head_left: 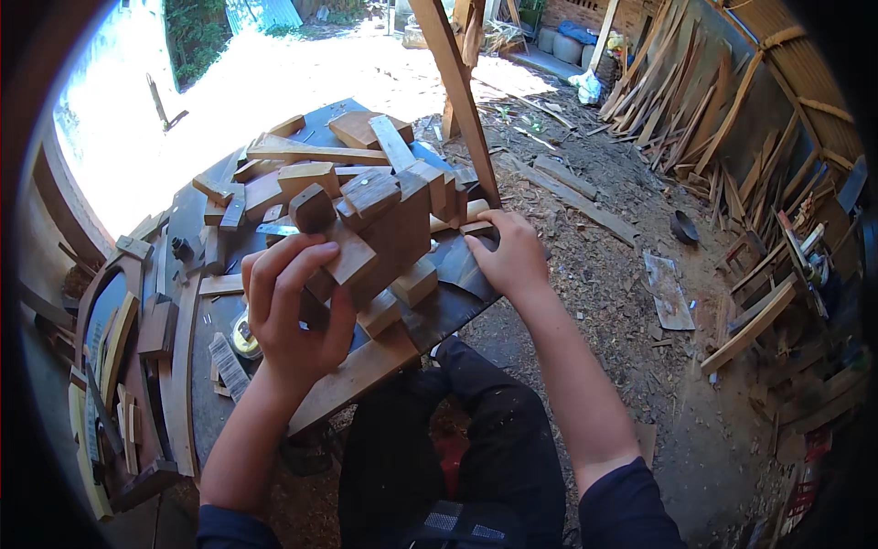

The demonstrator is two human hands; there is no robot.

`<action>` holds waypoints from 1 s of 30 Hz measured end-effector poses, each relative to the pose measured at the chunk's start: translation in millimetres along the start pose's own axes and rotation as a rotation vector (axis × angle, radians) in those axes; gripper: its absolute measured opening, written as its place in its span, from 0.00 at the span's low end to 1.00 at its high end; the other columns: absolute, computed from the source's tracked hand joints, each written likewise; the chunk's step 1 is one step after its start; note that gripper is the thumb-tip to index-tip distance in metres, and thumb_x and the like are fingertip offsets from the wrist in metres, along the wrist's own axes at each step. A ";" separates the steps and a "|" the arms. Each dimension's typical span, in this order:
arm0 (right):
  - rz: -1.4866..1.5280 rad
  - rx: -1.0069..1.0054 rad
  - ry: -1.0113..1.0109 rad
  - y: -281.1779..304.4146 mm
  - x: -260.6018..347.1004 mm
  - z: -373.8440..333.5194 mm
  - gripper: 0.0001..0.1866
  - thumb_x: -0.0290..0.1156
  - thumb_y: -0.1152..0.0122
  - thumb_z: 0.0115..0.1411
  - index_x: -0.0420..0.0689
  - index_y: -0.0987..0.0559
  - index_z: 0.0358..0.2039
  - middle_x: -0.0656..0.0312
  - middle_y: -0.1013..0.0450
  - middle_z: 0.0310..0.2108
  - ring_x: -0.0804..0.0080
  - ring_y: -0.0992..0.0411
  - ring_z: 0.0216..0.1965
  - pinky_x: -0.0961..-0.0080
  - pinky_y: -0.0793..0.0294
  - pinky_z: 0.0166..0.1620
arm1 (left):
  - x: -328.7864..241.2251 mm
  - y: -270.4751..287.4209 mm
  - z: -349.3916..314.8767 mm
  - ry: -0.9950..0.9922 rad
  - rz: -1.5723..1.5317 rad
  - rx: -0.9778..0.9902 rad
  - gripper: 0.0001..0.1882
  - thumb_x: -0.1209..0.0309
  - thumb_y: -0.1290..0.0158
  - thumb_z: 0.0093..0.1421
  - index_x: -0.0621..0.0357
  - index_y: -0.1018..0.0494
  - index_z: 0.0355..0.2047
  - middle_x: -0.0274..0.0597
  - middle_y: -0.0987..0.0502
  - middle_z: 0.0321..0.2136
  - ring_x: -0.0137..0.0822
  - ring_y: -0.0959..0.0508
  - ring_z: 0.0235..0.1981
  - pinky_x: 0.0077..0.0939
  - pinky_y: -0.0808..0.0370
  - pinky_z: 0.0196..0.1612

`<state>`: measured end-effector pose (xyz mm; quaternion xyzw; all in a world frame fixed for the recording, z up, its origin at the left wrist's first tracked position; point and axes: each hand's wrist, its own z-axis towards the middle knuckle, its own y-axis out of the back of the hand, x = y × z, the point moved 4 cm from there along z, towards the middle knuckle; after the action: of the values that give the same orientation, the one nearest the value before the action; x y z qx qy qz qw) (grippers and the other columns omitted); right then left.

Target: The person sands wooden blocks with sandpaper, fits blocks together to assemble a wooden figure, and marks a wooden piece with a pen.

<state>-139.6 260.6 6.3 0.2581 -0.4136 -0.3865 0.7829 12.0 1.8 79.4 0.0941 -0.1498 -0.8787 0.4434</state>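
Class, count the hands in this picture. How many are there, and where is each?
2. The left hand is at a wooden block, left of the picture's middle; the right hand touches a wooden strip, right of it. No others show.

The person wears a dark navy top; its left sleeve (236,529) and right sleeve (629,505) end in plain hems, leaving the forearms bare. The left grip (297,306) and right grip (514,256) are bare, five-fingered hands, slender, with smooth, unmarked wrists. Black trousers (508,435) cover both legs, loosely cut and plain. At the lower edge, a black piece at the waist bears two small pale-grey patches (444,515), four-sided and finely speckled; what it is cannot be told.
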 end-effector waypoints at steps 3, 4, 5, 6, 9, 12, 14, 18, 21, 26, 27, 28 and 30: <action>-0.085 0.011 -0.007 -5.6 4.1 9.2 0.18 0.39 0.27 0.56 0.46 0.16 0.44 0.53 0.19 0.44 0.51 0.21 0.48 0.59 0.22 0.53 | 5.2 -0.5 0.0 -0.003 0.028 -0.061 0.22 0.74 0.39 0.51 0.58 0.22 0.49 0.48 0.21 0.47 0.45 0.23 0.44 0.38 0.29 0.50; -0.129 0.036 -0.015 -6.9 5.7 10.2 0.17 0.39 0.27 0.55 0.46 0.16 0.44 0.53 0.19 0.44 0.51 0.21 0.47 0.58 0.22 0.53 | 5.4 -1.0 -0.4 -0.002 0.022 -0.065 0.22 0.74 0.39 0.51 0.57 0.22 0.49 0.48 0.21 0.47 0.45 0.23 0.44 0.38 0.29 0.50; -0.129 0.040 -0.012 -6.6 5.7 10.5 0.17 0.39 0.27 0.55 0.46 0.16 0.44 0.53 0.19 0.44 0.51 0.21 0.47 0.58 0.22 0.53 | 5.4 -1.3 -0.7 0.000 0.016 -0.069 0.22 0.74 0.39 0.51 0.57 0.22 0.49 0.48 0.21 0.47 0.45 0.23 0.44 0.38 0.29 0.50; -0.057 0.030 -0.022 -6.6 4.8 10.0 0.16 0.37 0.27 0.55 0.46 0.16 0.43 0.53 0.19 0.43 0.52 0.21 0.47 0.59 0.22 0.53 | 6.1 -0.5 -1.3 0.006 0.026 -0.068 0.22 0.74 0.39 0.51 0.57 0.22 0.49 0.48 0.21 0.47 0.45 0.23 0.44 0.38 0.29 0.50; 0.112 -0.002 -0.040 3.5 0.3 3.9 0.16 0.33 0.29 0.54 0.44 0.18 0.43 0.53 0.20 0.44 0.54 0.21 0.47 0.61 0.22 0.53 | 6.8 -1.3 -0.5 0.009 0.015 -0.067 0.22 0.74 0.39 0.51 0.57 0.22 0.49 0.48 0.21 0.47 0.45 0.23 0.44 0.37 0.28 0.50; 0.404 -0.061 -0.036 21.3 8.8 -1.3 0.18 0.27 0.32 0.53 0.42 0.20 0.45 0.54 0.22 0.48 0.58 0.21 0.47 0.64 0.21 0.52 | 6.9 -2.7 1.2 -0.008 -0.020 -0.077 0.21 0.75 0.40 0.51 0.57 0.22 0.48 0.47 0.21 0.46 0.44 0.23 0.43 0.36 0.28 0.48; 0.724 -0.095 -0.016 40.2 24.1 -2.4 0.20 0.21 0.35 0.53 0.40 0.21 0.49 0.55 0.23 0.53 0.69 0.21 0.51 0.72 0.20 0.52 | 9.5 -2.7 -1.7 -0.005 -0.008 -0.079 0.21 0.75 0.40 0.51 0.57 0.22 0.48 0.47 0.21 0.46 0.44 0.23 0.43 0.36 0.28 0.48; 0.895 -0.098 0.224 86.9 69.1 10.4 0.20 0.24 0.36 0.54 0.42 0.21 0.49 0.55 0.23 0.52 0.67 0.22 0.54 0.68 0.21 0.55 | 7.6 1.3 -0.2 0.005 0.002 -0.080 0.21 0.75 0.39 0.52 0.57 0.22 0.48 0.48 0.21 0.46 0.45 0.23 0.43 0.37 0.29 0.49; 0.814 0.046 0.505 90.7 91.7 31.1 0.20 0.27 0.38 0.54 0.43 0.21 0.49 0.55 0.23 0.52 0.64 0.24 0.56 0.65 0.24 0.58 | 7.8 -1.6 -1.3 0.005 0.014 -0.072 0.21 0.74 0.39 0.52 0.57 0.22 0.48 0.49 0.21 0.46 0.45 0.23 0.43 0.37 0.29 0.49; 0.708 0.418 0.576 78.5 106.9 67.7 0.25 0.30 0.39 0.51 0.43 0.22 0.52 0.57 0.22 0.54 0.65 0.28 0.61 0.58 0.37 0.71 | 5.0 -0.1 1.0 0.018 -0.012 -0.069 0.20 0.74 0.39 0.52 0.57 0.22 0.48 0.49 0.21 0.46 0.46 0.23 0.43 0.37 0.29 0.49; 0.730 0.525 0.586 73.5 108.9 73.2 0.25 0.31 0.39 0.50 0.43 0.21 0.52 0.57 0.22 0.53 0.65 0.28 0.61 0.58 0.37 0.71 | 5.4 -0.2 0.8 0.028 -0.012 -0.067 0.20 0.74 0.39 0.52 0.57 0.22 0.48 0.49 0.21 0.46 0.46 0.23 0.43 0.37 0.28 0.49; 0.729 0.526 0.588 75.0 109.1 78.0 0.25 0.31 0.39 0.50 0.43 0.21 0.52 0.57 0.22 0.53 0.65 0.28 0.61 0.58 0.37 0.71 | 5.8 -0.1 0.9 0.029 -0.010 -0.068 0.20 0.74 0.39 0.52 0.57 0.22 0.48 0.49 0.21 0.46 0.46 0.23 0.43 0.37 0.28 0.49; 0.728 0.686 0.570 75.8 111.5 81.4 0.26 0.34 0.38 0.48 0.44 0.20 0.51 0.58 0.22 0.53 0.66 0.27 0.60 0.59 0.35 0.70 | 6.3 -0.4 -0.4 0.018 -0.012 -0.058 0.20 0.74 0.39 0.52 0.57 0.22 0.48 0.49 0.21 0.46 0.46 0.23 0.43 0.38 0.28 0.49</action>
<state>-138.9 205.5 153.8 0.4321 -0.3502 0.1487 0.8176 8.2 -3.1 78.7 0.0900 -0.1197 -0.8843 0.4422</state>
